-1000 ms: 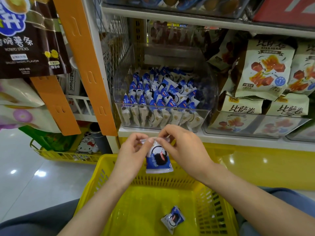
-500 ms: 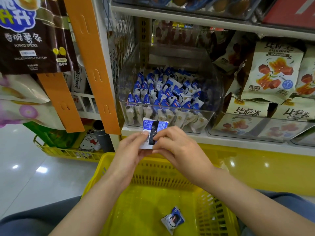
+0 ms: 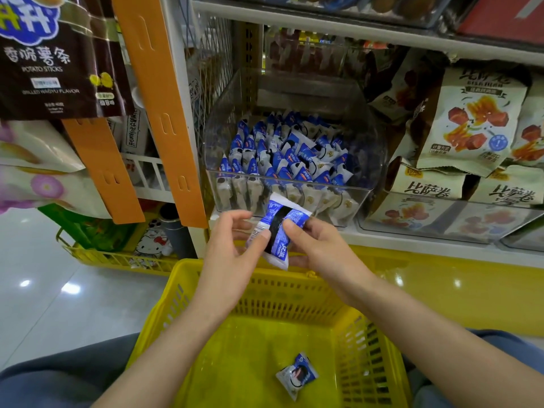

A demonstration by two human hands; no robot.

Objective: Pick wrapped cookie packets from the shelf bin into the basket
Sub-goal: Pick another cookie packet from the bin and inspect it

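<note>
Head view, left hand (image 3: 232, 251) and right hand (image 3: 319, 250) pinching blue cookie packet (image 3: 279, 220), shelf bin (image 3: 226, 128) behind it, "POTATO STICKS" bag (image 3: 59, 69) far left, basket (image 3: 294, 295) beneath.

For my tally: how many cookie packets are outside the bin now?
2. The held packet is between left hand and right hand above the basket rim; the loose packet lies on its floor, which arms partly hide.
</note>
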